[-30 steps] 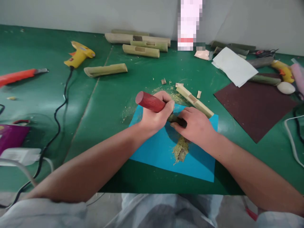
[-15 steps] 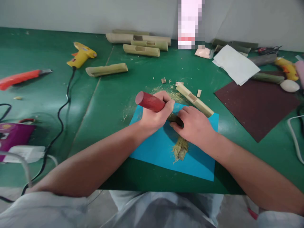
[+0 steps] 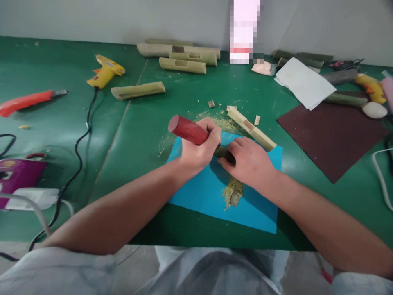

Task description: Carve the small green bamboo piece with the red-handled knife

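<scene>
My left hand is closed around the thick red handle of a tool whose working end is hidden. Under that fist, a dark green bamboo piece lies tilted over a blue sheet. My right hand grips the bamboo's right part and covers much of it. Close below my right hand is a small heap of sawdust with a bamboo scrap in it. Beyond the hands, a pale bamboo tube with a rectangular cutout rests partly on the sheet's far edge.
Several bamboo tubes lie along the back. On the left are a yellow glue gun with its cord, a red-handled cutter and a purple box. White paper and a dark brown sheet lie right.
My left hand and the red handle have shifted slightly left. The bamboo piece and my right hand have moved a little left too.
</scene>
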`<state>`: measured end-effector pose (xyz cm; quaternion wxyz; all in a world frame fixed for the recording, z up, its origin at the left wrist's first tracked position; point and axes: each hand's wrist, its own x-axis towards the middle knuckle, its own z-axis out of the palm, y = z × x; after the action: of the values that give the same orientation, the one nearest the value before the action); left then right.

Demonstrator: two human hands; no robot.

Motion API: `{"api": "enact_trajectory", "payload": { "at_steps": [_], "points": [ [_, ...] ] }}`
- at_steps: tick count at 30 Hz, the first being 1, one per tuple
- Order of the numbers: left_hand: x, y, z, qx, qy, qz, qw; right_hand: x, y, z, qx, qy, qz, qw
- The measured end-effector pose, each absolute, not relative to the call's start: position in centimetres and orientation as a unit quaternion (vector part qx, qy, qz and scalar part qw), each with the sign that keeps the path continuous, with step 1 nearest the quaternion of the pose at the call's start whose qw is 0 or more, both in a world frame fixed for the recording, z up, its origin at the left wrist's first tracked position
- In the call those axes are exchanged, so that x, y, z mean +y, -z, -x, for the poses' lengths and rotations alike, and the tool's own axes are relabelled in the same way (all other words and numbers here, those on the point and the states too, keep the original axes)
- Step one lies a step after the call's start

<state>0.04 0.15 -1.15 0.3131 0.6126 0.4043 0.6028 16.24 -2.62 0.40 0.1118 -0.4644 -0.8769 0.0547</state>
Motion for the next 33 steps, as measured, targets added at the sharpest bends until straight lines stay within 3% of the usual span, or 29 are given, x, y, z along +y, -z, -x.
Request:
{"api": "enact_trajectory", "payload": {
  "at_steps": [15,33],
  "points": [
    [0.4,1.9,0.5,0.362,-0.595,-0.638,0.328,-2.7,-1.1,-16.2,-0.876,-0.061,0.472,0.072],
    [0.2,2.0,0.8,0.363,-0.591,-0.64,0.332,-2.7,-0.7,-16.5,-0.874,-0.063,0.471,0.098]
  ]
}}
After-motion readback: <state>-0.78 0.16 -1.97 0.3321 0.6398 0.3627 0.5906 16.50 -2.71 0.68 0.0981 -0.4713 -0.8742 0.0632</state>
